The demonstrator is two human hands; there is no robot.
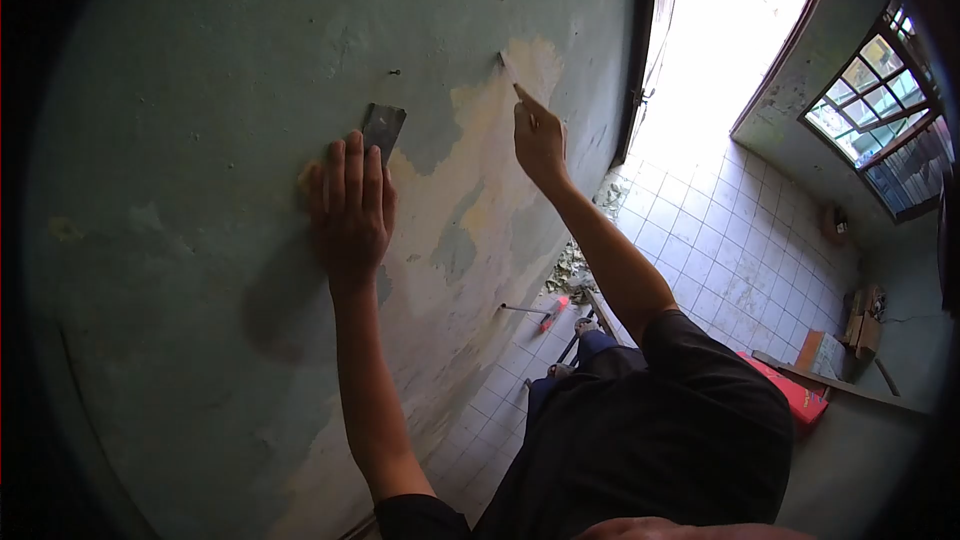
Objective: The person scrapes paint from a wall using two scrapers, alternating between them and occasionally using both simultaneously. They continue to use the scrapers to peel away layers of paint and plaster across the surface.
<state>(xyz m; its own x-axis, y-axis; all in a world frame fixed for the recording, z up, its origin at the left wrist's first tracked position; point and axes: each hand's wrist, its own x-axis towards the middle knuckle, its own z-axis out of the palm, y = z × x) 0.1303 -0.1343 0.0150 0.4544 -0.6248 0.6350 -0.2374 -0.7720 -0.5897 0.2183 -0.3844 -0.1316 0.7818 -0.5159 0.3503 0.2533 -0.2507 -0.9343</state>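
A green wall [230,90] has a large bare patch [500,140] where the paint is gone, pale and yellowish. Against the wall, my left hand [352,210] has its fingers over a dark flat scraper blade [384,128], whose top end sticks out above the fingertips. To the right, my right hand [540,145] is closed round a thin scraper [508,68], seen nearly edge-on, with its tip at the upper edge of the bare patch. A small nail [395,72] stands out of the wall above the left hand.
Paint flakes [570,270] lie along the wall's foot on the tiled floor [700,230]. A red-handled tool [553,314] lies near my feet. An open doorway [735,30] is at the upper right, a barred window [880,100] beyond. A red box [790,392] is behind my right shoulder.
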